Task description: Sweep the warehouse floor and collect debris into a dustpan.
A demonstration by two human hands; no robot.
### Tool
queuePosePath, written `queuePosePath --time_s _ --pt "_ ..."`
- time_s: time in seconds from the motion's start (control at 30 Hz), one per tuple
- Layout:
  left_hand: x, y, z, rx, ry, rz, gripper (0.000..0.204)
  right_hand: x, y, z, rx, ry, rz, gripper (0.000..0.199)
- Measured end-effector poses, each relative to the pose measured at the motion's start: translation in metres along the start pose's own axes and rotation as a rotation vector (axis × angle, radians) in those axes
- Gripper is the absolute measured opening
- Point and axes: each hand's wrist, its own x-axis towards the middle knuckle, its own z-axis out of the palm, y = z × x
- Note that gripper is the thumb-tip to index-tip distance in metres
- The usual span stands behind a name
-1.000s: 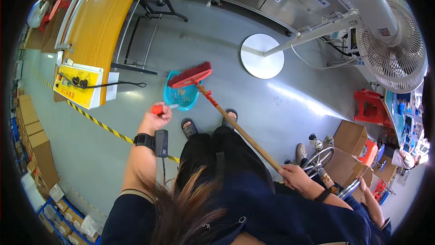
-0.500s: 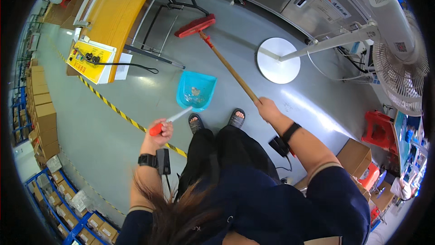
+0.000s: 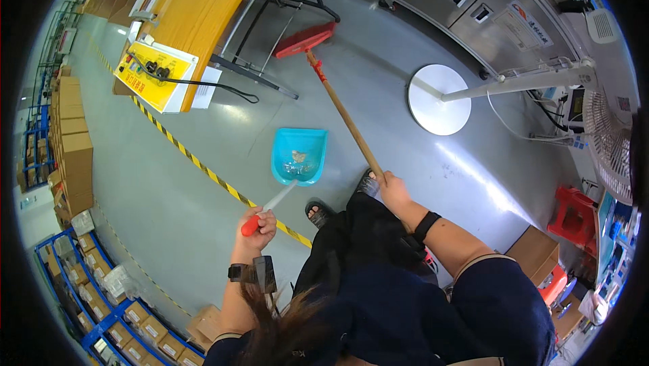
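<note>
My left hand (image 3: 258, 228) is closed round the handle of a blue dustpan (image 3: 299, 141), near the handle's red end. The pan lies at the middle of the view, past my feet, with a small heap of pale debris inside it. In my right hand (image 3: 395, 192) is the wooden stick of a broom (image 3: 346, 117), gripped close to its near end. The broom's red head (image 3: 304, 40) is at the far end, beside the black legs of a table, to the right of the table top.
A yellow-topped table (image 3: 209, 7) with a yellow control box (image 3: 159, 72) stands at far left. The white round base (image 3: 439, 99) of a standing fan is at right, before metal cabinets (image 3: 473, 11). Yellow-black floor tape (image 3: 196, 161) runs left of the dustpan. Cartons (image 3: 73, 149) line the left.
My feet have stepped and turned, and the view has shifted. Both hands keep their hold. The broom's stick stands steeper in view, and its head is now farther from the dustpan.
</note>
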Motion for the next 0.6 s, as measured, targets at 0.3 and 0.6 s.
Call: queuePosePath --time_s 0.3,0.6 --pt "0.000 0.013 -0.001 -0.056 0.003 0.037 0.016 0.097 -0.028 0.006 -0.321 -0.003 -0.119 0.028" --pt "0.002 0.016 0.013 0.069 0.021 0.007 0.014 0.025 0.056 -0.080 -0.469 -0.005 0.092 0.029"
